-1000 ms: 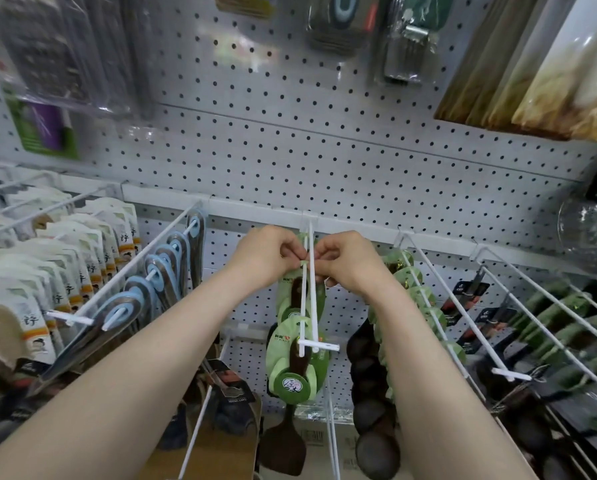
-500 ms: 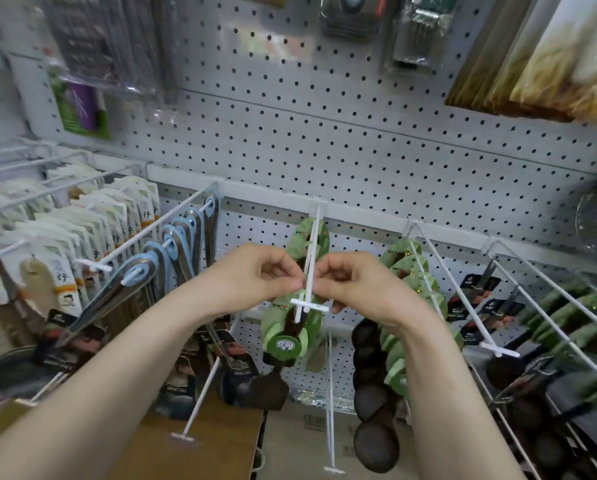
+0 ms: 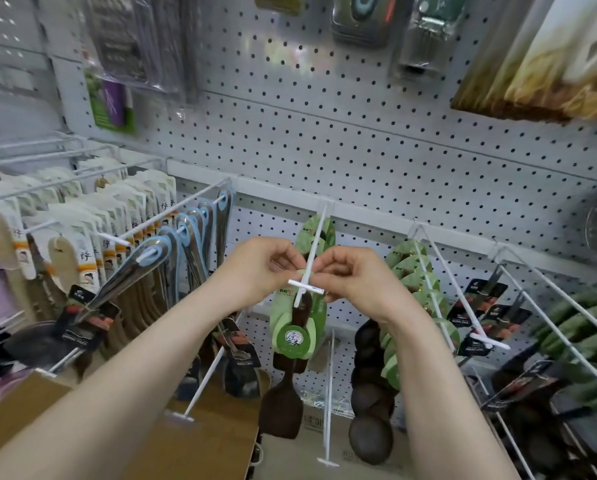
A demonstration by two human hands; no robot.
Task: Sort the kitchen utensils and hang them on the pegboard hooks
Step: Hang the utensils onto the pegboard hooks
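The left hand (image 3: 266, 268) and right hand (image 3: 356, 278) both have their fingers curled. They pinch the top of the green card on a wooden spatula (image 3: 292, 337) at the front tip of the white hook (image 3: 316, 237). The spatula hangs blade-down before the pegboard (image 3: 359, 150). A second carded spatula (image 3: 327, 233) sits further back on the same hook.

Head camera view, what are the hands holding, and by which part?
Left hand and right hand both pinch the green-carded spatula by its card's top, near the tip of the white hook.
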